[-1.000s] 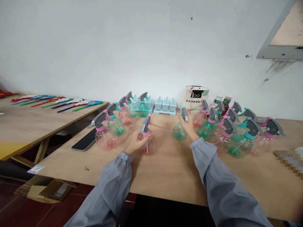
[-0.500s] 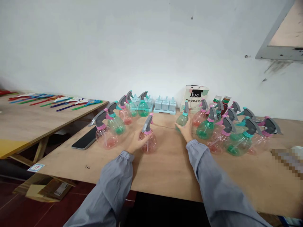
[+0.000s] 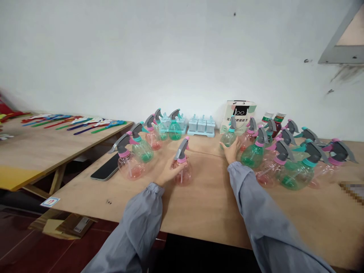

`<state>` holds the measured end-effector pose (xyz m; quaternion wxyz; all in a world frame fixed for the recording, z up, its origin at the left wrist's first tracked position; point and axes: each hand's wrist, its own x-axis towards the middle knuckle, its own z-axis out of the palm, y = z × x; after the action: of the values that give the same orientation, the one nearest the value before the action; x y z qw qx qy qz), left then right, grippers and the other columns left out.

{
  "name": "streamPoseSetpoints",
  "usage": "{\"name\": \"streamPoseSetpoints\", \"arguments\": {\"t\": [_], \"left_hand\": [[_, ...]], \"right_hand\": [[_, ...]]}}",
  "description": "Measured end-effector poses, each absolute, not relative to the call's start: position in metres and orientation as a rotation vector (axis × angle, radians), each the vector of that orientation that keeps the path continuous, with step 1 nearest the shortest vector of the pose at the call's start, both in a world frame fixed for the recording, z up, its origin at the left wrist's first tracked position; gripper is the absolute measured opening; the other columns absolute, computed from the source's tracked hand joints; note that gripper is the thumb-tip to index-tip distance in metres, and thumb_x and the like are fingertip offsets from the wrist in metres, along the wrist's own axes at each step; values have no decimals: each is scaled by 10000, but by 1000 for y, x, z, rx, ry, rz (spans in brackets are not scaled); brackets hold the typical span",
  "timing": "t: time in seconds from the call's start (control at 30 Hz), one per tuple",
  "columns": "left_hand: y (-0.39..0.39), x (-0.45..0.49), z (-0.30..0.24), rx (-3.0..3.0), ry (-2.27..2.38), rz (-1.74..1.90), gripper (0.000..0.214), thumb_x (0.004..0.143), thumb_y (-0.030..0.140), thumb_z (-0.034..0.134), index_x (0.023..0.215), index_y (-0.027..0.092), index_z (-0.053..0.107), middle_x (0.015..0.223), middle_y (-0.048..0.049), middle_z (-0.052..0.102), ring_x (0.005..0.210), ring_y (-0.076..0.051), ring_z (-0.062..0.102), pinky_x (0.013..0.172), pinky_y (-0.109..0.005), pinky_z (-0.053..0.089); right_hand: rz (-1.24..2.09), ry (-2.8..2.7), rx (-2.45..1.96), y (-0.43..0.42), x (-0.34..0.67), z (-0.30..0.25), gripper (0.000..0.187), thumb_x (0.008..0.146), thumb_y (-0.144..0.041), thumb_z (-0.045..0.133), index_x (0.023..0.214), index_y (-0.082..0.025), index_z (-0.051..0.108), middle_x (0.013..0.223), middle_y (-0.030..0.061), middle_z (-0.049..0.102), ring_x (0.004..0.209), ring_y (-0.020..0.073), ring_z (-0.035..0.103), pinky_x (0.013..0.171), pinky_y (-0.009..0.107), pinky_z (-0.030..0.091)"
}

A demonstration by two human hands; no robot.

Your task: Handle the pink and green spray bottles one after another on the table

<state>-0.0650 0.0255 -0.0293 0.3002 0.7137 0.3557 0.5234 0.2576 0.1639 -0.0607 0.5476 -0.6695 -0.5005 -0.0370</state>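
Note:
My left hand (image 3: 170, 171) is closed around the side of a clear pink spray bottle (image 3: 184, 176) with a grey and pink trigger head, upright on the wooden table. Farther back, my right hand (image 3: 231, 149) grips a clear green spray bottle (image 3: 228, 137) with a grey and teal head, close to a white printed box (image 3: 242, 113). Beside my right hand stand several more pink and green spray bottles, the nearest a green one (image 3: 252, 154). To the left of my left hand is another group, with a pink bottle (image 3: 131, 167) in front.
A dark phone (image 3: 105, 168) lies by the left bottles. Light blue ice-pop molds (image 3: 201, 126) stand along the wall. Red bottles with green and white tops (image 3: 278, 123) are behind the right group. On the left table (image 3: 57, 148) lie several colourful strip-like items (image 3: 82, 124).
The view has swung slightly left. My right hand and its green bottle have moved a little farther back and right. My left hand stays on the pink bottle.

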Motion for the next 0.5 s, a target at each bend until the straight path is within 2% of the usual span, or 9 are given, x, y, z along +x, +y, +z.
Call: {"name": "streamPoseSetpoints", "arguments": {"t": [0.1, 0.2, 0.3, 0.4, 0.5], "left_hand": [[26, -61, -35, 1808, 897, 1371, 350, 813, 447, 720, 1049, 193, 671, 1125, -113, 728, 1102, -261, 672, 1010, -410, 507], [26, -52, -44, 1656, 898, 1388, 437, 818, 505, 709, 1105, 182, 639, 1140, -119, 704, 1099, -260, 666, 1000, -412, 510], [25, -38, -50, 1649, 817, 1322, 520, 811, 535, 710, 1178, 192, 575, 1184, -103, 657, 1139, -242, 630, 1040, -403, 486], [19, -20, -55, 1714, 677, 1260, 612, 813, 540, 702, 1279, 216, 474, 1258, -103, 597, 1179, -240, 599, 1063, -421, 478], [10, -6, -60, 1879, 642, 1227, 724, 842, 498, 684, 1420, 223, 344, 1413, -146, 494, 1329, -289, 505, 1139, -492, 417]], "right_hand": [[-112, -1116, -1465, 142, 245, -58, 994, 766, -567, 707, 1474, -44, 244, 1457, 314, 365, 1398, 395, 349, 1151, 557, 288], [-26, -1227, -1225, 108, 217, -51, 898, 812, -572, 611, 1484, -127, 215, 1448, 252, 354, 1301, 341, 458, 1089, 545, 389], [186, -1598, -930, 69, 178, -35, 927, 760, -578, 678, 1493, -220, 238, 1464, 189, 386, 1285, 329, 495, 1068, 543, 428], [446, -1810, -785, 39, 144, -15, 970, 727, -544, 750, 1511, -245, 261, 1481, 169, 430, 1343, 314, 478, 1107, 505, 423], [657, -1691, -799, 25, 129, -3, 753, 812, -512, 669, 1459, -266, 373, 1410, 142, 531, 1309, 272, 538, 1090, 463, 454]]}}
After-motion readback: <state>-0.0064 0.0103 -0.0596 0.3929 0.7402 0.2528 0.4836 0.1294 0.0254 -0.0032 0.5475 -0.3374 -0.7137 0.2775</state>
